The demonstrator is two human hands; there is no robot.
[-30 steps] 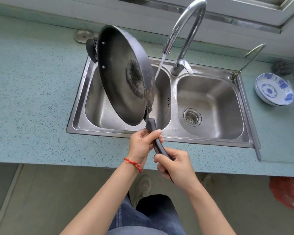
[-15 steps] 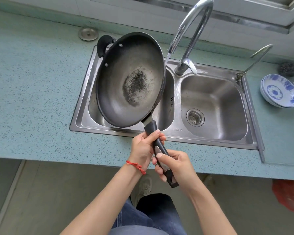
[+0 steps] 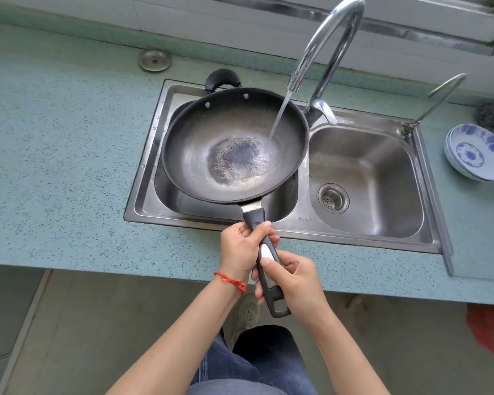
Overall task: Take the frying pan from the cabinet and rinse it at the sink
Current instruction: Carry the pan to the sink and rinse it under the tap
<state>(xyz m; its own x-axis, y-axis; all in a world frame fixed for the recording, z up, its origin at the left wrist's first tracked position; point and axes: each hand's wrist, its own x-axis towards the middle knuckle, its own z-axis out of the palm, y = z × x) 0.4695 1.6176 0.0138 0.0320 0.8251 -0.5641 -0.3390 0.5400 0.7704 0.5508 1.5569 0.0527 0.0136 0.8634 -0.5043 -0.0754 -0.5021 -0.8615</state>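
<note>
Blue-and-white bowls point(image 3: 478, 152), stacked, on teal speckled table point(image 3: 54, 138) at far right. Dark steel scourer point(image 3: 492, 114) just behind them, near wall. Round metal cap point(image 3: 154, 60) set in table, back left. Red bag point(image 3: 491, 329) on floor point(image 3: 69, 323), lower right, partly cut off by frame.

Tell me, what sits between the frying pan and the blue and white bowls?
In the head view, the sink's right basin with its drain strainer lies between the frying pan and the bowls.
</note>
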